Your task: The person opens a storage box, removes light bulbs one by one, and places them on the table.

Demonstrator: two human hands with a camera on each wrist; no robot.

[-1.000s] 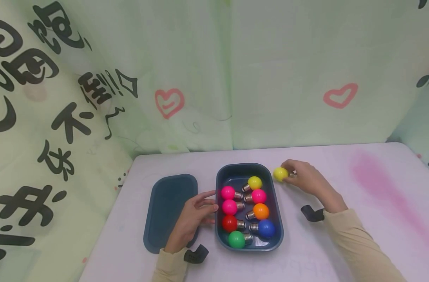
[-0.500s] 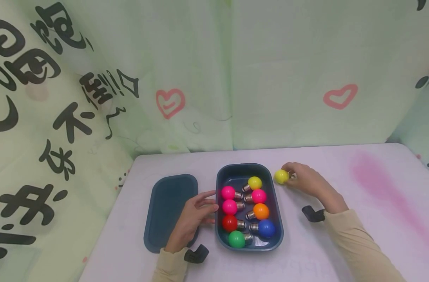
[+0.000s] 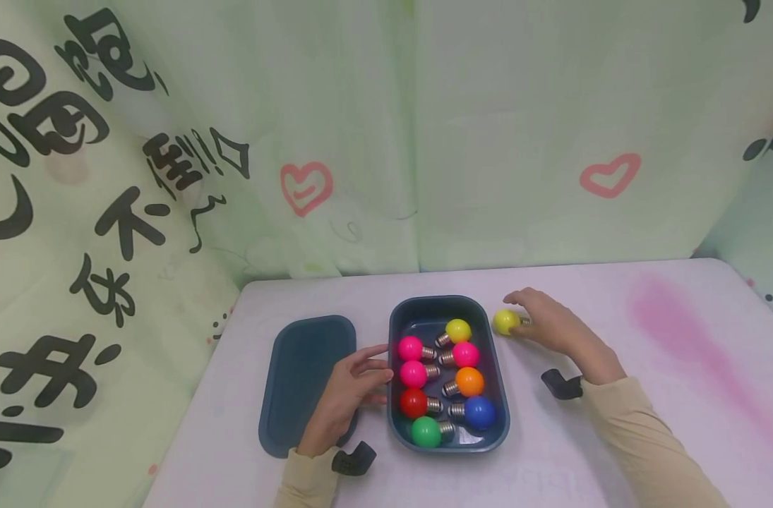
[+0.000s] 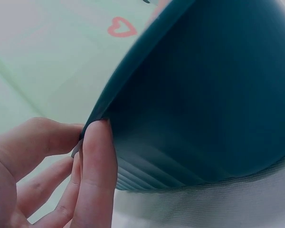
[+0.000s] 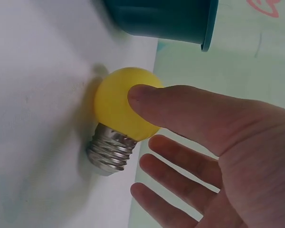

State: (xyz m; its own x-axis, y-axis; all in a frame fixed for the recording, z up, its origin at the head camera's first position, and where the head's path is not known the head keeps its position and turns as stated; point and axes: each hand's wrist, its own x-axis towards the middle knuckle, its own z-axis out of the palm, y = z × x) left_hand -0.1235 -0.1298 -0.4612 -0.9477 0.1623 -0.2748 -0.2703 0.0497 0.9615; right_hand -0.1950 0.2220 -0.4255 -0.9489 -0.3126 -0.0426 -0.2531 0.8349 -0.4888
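A yellow light bulb (image 3: pixel 505 322) with a silver screw base lies on the table just right of the dark blue box (image 3: pixel 502 395). My right hand (image 3: pixel 554 323) is over it. In the right wrist view the thumb (image 5: pixel 154 102) overlaps the yellow globe, while the other visible fingers are spread apart from it. My left hand (image 3: pixel 354 384) is at the left side of the box. In the left wrist view its fingertips pinch the box's rim (image 4: pixel 111 88). Inside the box lie two rows of round bulbs, among them a green bulb (image 3: pixel 426 432) and a blue bulb (image 3: pixel 480 413).
A flat dark blue lid (image 3: pixel 303 374) lies on the table left of the box, partly under my left forearm. The white table (image 3: pixel 615 303) extends to the right, with a pink stain. A printed curtain (image 3: pixel 488 141) hangs behind it.
The right hand's fingers have lifted off the yellow bulb and opened. The bulb has settled slightly lower beside the box. My left hand stays at the box's rim.
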